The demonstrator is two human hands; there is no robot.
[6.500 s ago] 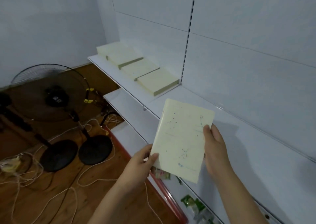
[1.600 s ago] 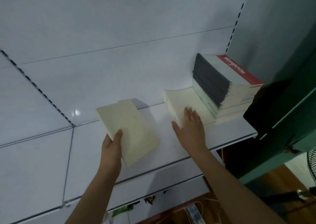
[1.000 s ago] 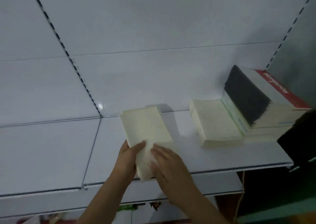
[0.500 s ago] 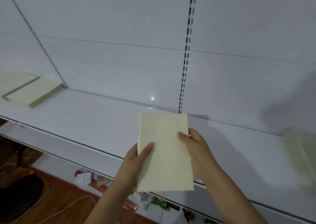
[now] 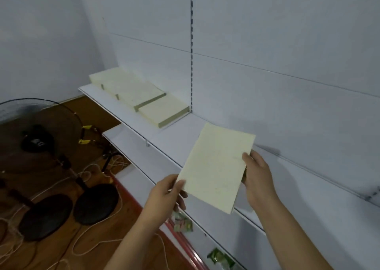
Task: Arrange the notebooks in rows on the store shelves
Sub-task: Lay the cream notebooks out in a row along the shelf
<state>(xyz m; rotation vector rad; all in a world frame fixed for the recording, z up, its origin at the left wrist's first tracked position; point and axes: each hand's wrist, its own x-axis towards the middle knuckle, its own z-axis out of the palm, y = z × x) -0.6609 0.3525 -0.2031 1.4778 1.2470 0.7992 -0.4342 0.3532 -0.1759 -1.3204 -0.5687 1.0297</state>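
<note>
View has swung left since half a second ago: the row of cream notebook stacks [image 5: 139, 100], then a sliver at the left edge, now sits in plain sight at the far left end of the white metal shelf [image 5: 178, 138], and the floor is visible. Both hands hold one thin cream notebook [image 5: 218, 166], tilted, above the shelf's front edge, near and right of the row, not touching the shelf. Left hand [image 5: 164, 197] grip: thumb on the cover at the near-left corner, fingers curled under. Right hand [image 5: 257, 177] grip: thumb on the right edge, fingers behind. Row is four flat stacks edge to edge against the white back panel [image 5: 267, 43], ending at the slotted upright. Left on the wooden floor [image 5: 51, 259]: black pedestal fan [image 5: 39, 134], two round black bases, white cables. Small green packets [image 5: 183, 222] lie on a lower shelf.
</note>
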